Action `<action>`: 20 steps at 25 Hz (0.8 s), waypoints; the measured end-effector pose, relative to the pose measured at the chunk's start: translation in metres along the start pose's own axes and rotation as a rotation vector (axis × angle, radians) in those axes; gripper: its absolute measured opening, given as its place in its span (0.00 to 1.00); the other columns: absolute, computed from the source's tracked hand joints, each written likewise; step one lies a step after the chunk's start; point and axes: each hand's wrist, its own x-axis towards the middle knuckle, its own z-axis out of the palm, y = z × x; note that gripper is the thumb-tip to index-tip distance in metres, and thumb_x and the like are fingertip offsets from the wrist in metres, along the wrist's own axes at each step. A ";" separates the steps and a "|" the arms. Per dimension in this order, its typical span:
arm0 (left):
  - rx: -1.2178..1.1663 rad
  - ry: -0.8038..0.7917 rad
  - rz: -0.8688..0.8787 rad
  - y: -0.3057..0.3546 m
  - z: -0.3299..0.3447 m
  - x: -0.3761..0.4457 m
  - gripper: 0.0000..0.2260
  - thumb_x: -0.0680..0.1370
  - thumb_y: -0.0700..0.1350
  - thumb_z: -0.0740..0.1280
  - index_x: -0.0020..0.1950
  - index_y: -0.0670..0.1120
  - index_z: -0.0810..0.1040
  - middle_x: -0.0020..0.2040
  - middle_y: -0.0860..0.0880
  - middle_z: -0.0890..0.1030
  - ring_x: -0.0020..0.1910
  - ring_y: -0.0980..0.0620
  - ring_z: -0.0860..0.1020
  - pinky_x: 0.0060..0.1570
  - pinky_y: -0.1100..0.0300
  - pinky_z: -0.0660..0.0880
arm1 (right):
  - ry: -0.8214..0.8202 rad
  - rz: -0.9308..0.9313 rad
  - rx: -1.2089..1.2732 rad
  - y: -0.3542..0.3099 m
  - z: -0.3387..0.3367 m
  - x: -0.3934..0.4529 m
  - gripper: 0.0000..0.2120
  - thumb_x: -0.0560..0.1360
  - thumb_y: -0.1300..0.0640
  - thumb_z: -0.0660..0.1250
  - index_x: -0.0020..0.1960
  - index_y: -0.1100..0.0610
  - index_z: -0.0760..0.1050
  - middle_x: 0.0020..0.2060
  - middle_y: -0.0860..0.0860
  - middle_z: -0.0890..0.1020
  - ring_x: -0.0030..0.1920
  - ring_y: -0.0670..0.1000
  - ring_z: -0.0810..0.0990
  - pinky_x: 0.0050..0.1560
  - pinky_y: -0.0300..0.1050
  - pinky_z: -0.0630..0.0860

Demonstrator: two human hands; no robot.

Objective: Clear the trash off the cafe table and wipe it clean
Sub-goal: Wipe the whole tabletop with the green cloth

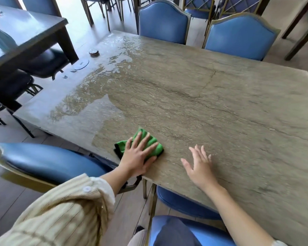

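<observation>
The left hand (pixel 140 153) lies flat with straight fingers on the green cloth (pixel 150 142), pressing it on the table (pixel 220 103) near the near edge. The right hand (pixel 200 166) is spread and empty just beside it. I think the press should be even and the strokes overlapping, toward the wet streaks (pixel 89 96) at the left edge and the small round object (pixel 93 52) at the far left corner.
</observation>
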 end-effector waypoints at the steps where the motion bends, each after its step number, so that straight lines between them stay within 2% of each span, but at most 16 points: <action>1: 0.041 -0.029 0.199 -0.005 -0.003 -0.001 0.26 0.78 0.66 0.50 0.75 0.62 0.55 0.79 0.49 0.54 0.77 0.41 0.45 0.73 0.38 0.50 | -0.037 -0.022 -0.080 -0.005 0.005 -0.001 0.32 0.79 0.38 0.53 0.77 0.53 0.53 0.78 0.54 0.51 0.77 0.52 0.40 0.74 0.56 0.36; 3: 0.082 -0.093 0.463 -0.023 -0.013 0.001 0.28 0.78 0.67 0.50 0.76 0.61 0.52 0.79 0.49 0.51 0.77 0.41 0.42 0.73 0.39 0.47 | -0.062 -0.048 -0.165 -0.019 0.016 -0.002 0.37 0.76 0.32 0.46 0.78 0.53 0.49 0.78 0.54 0.47 0.77 0.53 0.37 0.74 0.56 0.34; 5: 0.096 -0.106 0.611 -0.042 -0.017 0.006 0.29 0.77 0.67 0.51 0.77 0.61 0.52 0.79 0.49 0.49 0.77 0.42 0.41 0.74 0.39 0.47 | -0.037 -0.044 -0.173 -0.035 0.027 0.003 0.39 0.74 0.31 0.43 0.78 0.53 0.47 0.78 0.54 0.45 0.76 0.54 0.36 0.74 0.58 0.34; 10: 0.027 -0.089 0.818 -0.075 -0.013 0.019 0.28 0.77 0.66 0.56 0.75 0.60 0.60 0.79 0.50 0.54 0.78 0.45 0.44 0.74 0.40 0.50 | 0.087 0.069 -0.107 -0.079 0.050 0.035 0.33 0.79 0.40 0.54 0.78 0.55 0.50 0.78 0.57 0.46 0.77 0.56 0.37 0.73 0.60 0.32; 13: 0.007 -0.083 0.780 -0.121 -0.019 0.025 0.28 0.76 0.67 0.57 0.74 0.60 0.61 0.78 0.51 0.55 0.78 0.46 0.46 0.74 0.41 0.51 | 0.148 0.170 -0.010 -0.114 0.067 0.064 0.32 0.79 0.42 0.57 0.77 0.56 0.53 0.77 0.59 0.49 0.77 0.57 0.38 0.72 0.63 0.33; 17: -0.014 -0.016 0.529 -0.222 -0.021 0.031 0.28 0.76 0.67 0.58 0.74 0.60 0.62 0.78 0.52 0.57 0.78 0.46 0.48 0.74 0.42 0.54 | 0.167 0.189 0.007 -0.164 0.093 0.106 0.33 0.78 0.39 0.55 0.76 0.57 0.56 0.77 0.60 0.50 0.77 0.58 0.39 0.71 0.64 0.32; 20: -0.030 0.020 0.387 -0.271 -0.019 0.044 0.26 0.76 0.67 0.57 0.73 0.61 0.64 0.77 0.53 0.60 0.78 0.48 0.51 0.73 0.44 0.56 | 0.182 0.166 -0.072 -0.198 0.114 0.122 0.36 0.75 0.34 0.48 0.76 0.56 0.57 0.77 0.60 0.51 0.77 0.59 0.40 0.70 0.63 0.30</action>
